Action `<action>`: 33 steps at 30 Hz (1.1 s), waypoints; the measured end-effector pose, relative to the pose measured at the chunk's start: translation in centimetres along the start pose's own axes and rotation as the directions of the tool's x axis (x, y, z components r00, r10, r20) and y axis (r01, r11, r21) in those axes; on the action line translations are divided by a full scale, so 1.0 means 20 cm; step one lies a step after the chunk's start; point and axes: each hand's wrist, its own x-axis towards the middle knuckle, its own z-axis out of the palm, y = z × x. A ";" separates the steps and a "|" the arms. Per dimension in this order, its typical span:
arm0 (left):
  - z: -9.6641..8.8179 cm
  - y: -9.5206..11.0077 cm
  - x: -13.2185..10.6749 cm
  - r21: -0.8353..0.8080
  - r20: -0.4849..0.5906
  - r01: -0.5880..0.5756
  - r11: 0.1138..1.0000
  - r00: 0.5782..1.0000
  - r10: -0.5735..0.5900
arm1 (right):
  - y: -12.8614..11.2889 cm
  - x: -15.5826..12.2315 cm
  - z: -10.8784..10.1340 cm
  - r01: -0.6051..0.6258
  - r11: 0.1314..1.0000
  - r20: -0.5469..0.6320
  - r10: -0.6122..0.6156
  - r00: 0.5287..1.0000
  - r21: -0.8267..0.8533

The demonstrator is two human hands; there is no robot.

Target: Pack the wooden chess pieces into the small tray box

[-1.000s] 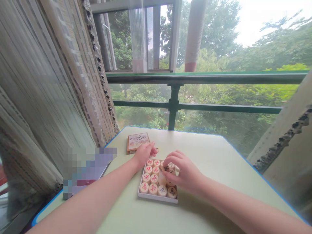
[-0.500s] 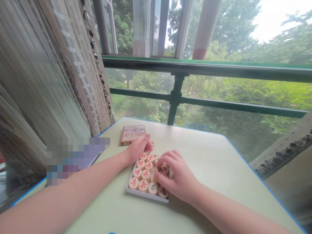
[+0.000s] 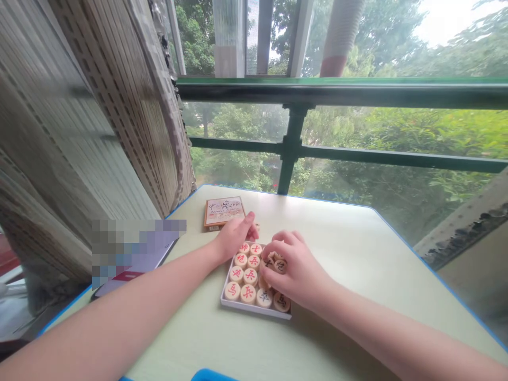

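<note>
A shallow white box (image 3: 257, 308) holds rows of round wooden Chinese chess pieces, with red characters on the left and black ones on the right. My right hand (image 3: 296, 267) reaches over the box's right side, thumb and fingers closed around a chess piece (image 3: 269, 263) with a black character, partly hidden by the fingers. Beside the box's far left corner rests my left hand (image 3: 237, 235), its thumb up and fingers curled; what they hold, if anything, is hidden. Just past those fingers, part of another chess piece (image 3: 257, 225) lies on the table.
The box lid (image 3: 225, 210), printed with Chinese writing, lies behind my left hand. A partly blurred-out flat purple object (image 3: 159, 248) is at the table's left edge. Curtains (image 3: 130, 106) hang on the left. A green railing (image 3: 293, 143) and windows stand beyond the pale table (image 3: 357, 264).
The view has shifted, so the table and box appear a little further right and higher. Both hands keep nearly the same places at the box.
</note>
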 end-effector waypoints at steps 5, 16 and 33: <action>-0.01 -0.01 0.01 0.019 0.017 -0.028 0.999 0.999 0.028 | 0.01 0.00 0.01 -0.029 0.999 0.035 0.030 0.999 -0.021; -0.01 -0.01 0.00 -0.115 -0.015 0.007 0.993 1.000 -0.009 | 0.03 -0.05 -0.02 0.127 0.990 -0.106 -0.132 0.986 -0.054; -0.01 -0.02 0.00 -0.111 0.019 0.024 0.993 1.000 -0.022 | 0.04 -0.07 -0.05 0.403 0.894 0.073 -0.397 0.915 -0.196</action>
